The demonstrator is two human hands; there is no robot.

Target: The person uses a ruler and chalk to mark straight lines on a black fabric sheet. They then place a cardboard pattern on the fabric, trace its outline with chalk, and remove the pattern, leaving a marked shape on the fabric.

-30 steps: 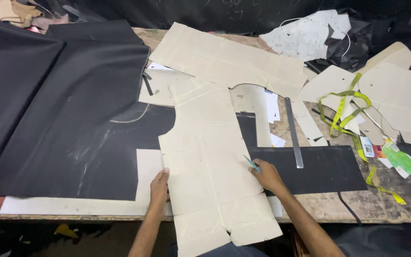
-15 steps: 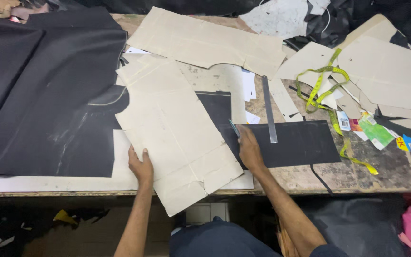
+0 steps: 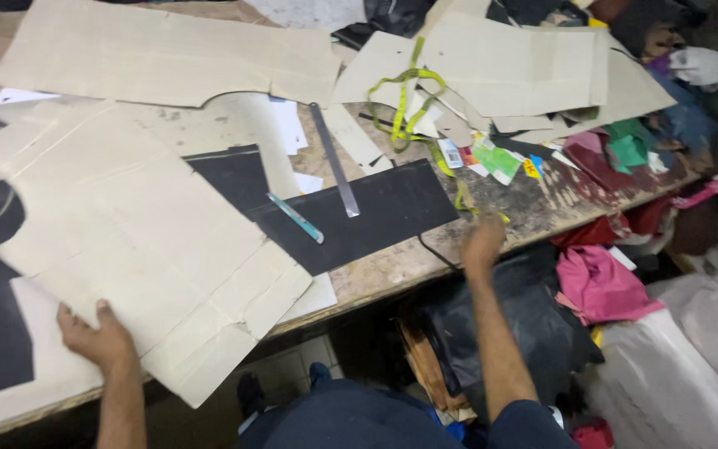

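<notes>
Your left hand lies flat on the lower edge of the large cardboard pattern, fingers spread and pressing it to the tabletop. The pattern is pale, creased, and overhangs the near edge. Your right hand reaches out past the black fabric, near the yellow measuring tape; it is blurred, so I cannot tell whether its fingers grip anything

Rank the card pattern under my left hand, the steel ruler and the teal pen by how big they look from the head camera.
1. Card pattern, by far the largest.
2. Steel ruler.
3. Teal pen, smallest; clearly shorter than the ruler beside it.
</notes>
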